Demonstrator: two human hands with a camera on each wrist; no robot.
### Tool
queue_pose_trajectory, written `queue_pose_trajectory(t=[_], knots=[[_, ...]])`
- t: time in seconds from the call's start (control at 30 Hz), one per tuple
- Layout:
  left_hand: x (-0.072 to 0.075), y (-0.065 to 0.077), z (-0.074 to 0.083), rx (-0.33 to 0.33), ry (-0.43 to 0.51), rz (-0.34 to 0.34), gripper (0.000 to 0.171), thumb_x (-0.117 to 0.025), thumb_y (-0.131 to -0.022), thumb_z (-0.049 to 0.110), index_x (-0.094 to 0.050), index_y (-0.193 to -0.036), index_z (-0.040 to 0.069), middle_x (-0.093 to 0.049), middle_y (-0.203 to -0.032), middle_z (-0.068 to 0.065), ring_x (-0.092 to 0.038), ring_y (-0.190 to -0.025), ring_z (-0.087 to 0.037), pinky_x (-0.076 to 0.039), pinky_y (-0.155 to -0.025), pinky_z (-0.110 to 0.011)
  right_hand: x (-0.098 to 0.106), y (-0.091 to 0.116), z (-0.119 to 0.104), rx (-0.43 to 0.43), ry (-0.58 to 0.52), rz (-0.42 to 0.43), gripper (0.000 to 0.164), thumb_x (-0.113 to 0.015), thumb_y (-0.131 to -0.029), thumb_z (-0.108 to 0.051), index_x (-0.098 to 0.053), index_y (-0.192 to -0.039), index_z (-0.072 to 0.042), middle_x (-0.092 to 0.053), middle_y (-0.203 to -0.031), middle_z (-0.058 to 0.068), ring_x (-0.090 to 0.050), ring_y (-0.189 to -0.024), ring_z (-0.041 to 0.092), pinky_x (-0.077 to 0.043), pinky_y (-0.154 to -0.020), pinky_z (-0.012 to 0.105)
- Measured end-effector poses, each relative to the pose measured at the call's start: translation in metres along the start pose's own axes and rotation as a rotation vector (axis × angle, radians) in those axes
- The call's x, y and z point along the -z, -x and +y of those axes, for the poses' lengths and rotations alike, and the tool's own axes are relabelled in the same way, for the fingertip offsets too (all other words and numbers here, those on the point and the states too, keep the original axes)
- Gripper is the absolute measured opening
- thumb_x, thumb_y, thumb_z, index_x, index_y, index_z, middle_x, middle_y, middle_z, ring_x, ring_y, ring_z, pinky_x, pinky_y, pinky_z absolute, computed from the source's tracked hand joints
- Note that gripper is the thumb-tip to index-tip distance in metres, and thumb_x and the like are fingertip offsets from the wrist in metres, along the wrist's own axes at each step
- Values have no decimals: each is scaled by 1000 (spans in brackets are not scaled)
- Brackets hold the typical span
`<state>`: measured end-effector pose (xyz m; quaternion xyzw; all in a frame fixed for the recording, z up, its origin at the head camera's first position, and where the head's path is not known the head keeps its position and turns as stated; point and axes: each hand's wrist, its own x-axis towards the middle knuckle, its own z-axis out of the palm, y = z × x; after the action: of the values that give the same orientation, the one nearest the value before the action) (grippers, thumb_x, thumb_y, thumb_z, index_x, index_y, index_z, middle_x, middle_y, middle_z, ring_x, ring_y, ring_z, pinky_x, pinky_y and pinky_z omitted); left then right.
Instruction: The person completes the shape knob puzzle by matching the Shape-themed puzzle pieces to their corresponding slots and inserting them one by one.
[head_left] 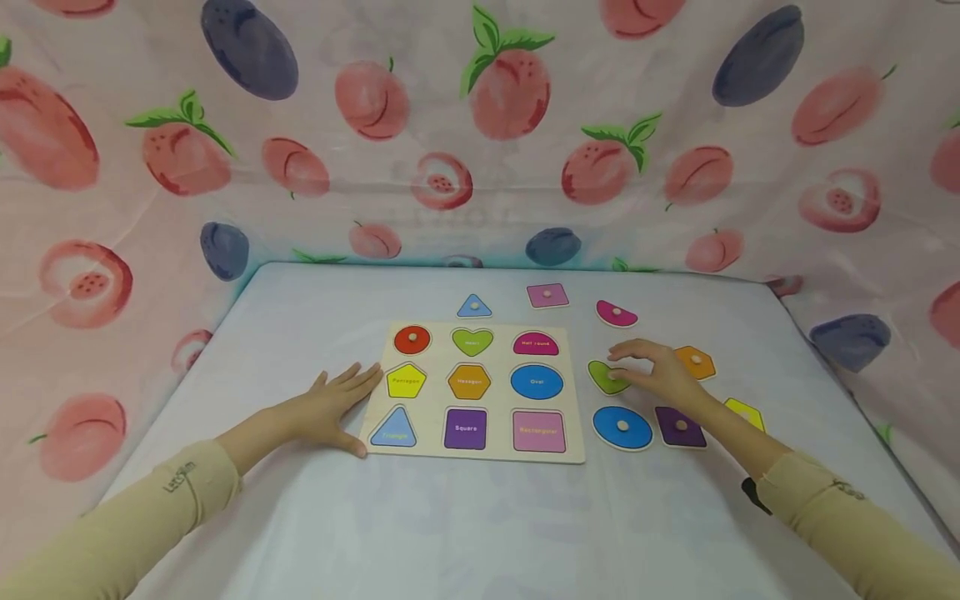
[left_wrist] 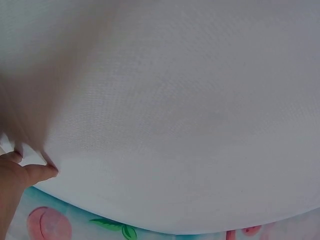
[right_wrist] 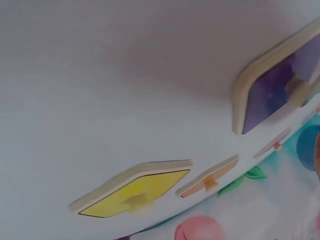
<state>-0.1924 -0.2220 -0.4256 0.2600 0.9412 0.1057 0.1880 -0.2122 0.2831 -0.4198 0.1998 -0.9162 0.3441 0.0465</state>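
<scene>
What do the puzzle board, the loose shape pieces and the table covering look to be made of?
Puzzle board: seemingly light wood or plywood, its pale bare edge showing around painted recesses. Yellow pentagon piece and purple square piece: likely the same, with pale layered edges, glossy painted faces and small unpainted pegs. Table covering: apparently thin white fabric, matte, with a fine weave visible in the left wrist view.

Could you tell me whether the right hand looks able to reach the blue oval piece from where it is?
Probably yes. The right hand rests over the green heart piece, and the blue oval piece lies uncovered on the table right beside it, with nothing between them.
</scene>
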Motion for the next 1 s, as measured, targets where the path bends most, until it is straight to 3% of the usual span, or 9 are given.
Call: queue_pose_trajectory(t=[0.17,0.4,0.77,1.0], knots=[[1,0,-1,0,4,-2,123,-75,-60,64,-15,-151,7,-13,-159,-13,-7,-144,-42,-5,-105,-74,-3,0,9,-34,-33,-3,24,-71,-83,-10,-67,-105,0,-66,-110,19,-59,-108,37,-49,-91,53],[0,1,-1,5,5,-9,122,-75,-61,63,-15,-151,6,-12,-159,-13,-6,-144,-42,-5,-105,-74,-9,-2,18,-123,-10,-74,23,-68,-86,-14,-67,-105,0,-65,-111,21,-58,-110,39,-46,-96,52],[1,1,1,1,18,-19,122,-75,-62,62,-14,-151,6,-11,-159,-13,-4,-144,-43,-3,-105,-74,-10,-4,23,-117,26,-121,22,-71,-84,-12,-68,-102,-1,-62,-117,25,-52,-117,43,-40,-102,54],[-1,-1,1,-5,22,-11,122,-75,-61,63,-14,-151,6,-11,-159,-14,-5,-144,-43,-2,-105,-74,-10,-3,18,-141,9,-105,18,-71,-82,-8,-69,-99,0,-62,-117,25,-53,-117,43,-40,-102,53]])
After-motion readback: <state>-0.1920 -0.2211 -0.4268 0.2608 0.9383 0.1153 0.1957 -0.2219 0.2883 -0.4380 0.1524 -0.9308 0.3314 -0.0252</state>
